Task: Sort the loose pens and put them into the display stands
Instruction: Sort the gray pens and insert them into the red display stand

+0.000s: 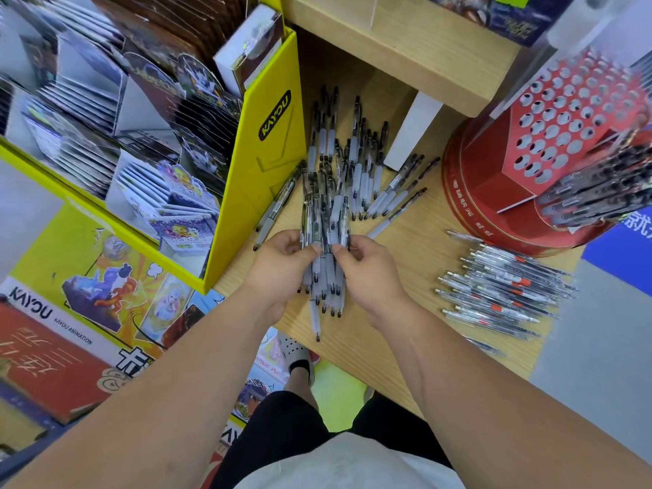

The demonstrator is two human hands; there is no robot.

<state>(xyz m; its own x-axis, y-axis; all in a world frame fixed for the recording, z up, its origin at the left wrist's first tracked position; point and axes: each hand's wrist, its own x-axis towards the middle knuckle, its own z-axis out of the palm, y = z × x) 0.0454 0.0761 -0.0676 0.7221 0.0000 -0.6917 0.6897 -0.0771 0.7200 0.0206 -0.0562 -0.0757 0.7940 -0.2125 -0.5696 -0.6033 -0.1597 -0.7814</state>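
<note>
The desk [416, 262] carries everything. At its far right corner stands the red display stand [487, 192], with many empty holes in its tilted face and some pens sitting lower down (that part is blurred). Along the left edge stands the yellow card box [268, 153]. Between these 2, toward the far edge, lies the pile of loose pens [352, 160], with white grips, pointing many ways. Near the right edge lies a separate heap, the clear pens with red marks [504, 287].

The bundle of pens [326, 248] is near the front edge, tips toward me. My left hand [282, 255] curls around it from the left and my right hand [367, 262] from the right. All fingers are closed on the barrels and hold nothing else.

I think the danger is a slip. The bundle is uneven, and 1 pen sticks out lower than the rest. If I loosen my hands to straighten the bundle, that pen may slide past the front edge to the floor.
</note>
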